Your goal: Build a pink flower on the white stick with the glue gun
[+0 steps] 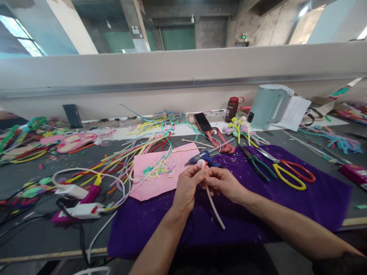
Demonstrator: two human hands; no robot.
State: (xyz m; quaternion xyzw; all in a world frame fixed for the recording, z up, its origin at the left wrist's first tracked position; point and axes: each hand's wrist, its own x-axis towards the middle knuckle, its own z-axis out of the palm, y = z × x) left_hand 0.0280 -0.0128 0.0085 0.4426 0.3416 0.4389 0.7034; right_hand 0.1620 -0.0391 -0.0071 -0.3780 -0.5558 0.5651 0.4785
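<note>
Both hands meet over the purple cloth [241, 229]. My left hand [190, 181] pinches a white pipe cleaner [214, 210] near its top, where a small pale pink tuft [201, 163] pokes up above the fingertips. My right hand [226, 183] closes on the same piece from the other side, fingertips against those of the left. The pipe cleaner's free end hangs down toward me. Just behind the hands lies a blue glue gun [209, 158]. To the left, a pink sheet [140, 183] carries many short cut bits of pipe cleaner [159, 170].
Right of the hands lie green-handled pliers [259, 166] and scissors [289, 172] with red and yellow handles. Further back stand a phone [203, 122], a brown bottle [232, 109] and a pale green kettle [268, 107]. Power strips [86, 210] with cables sit left.
</note>
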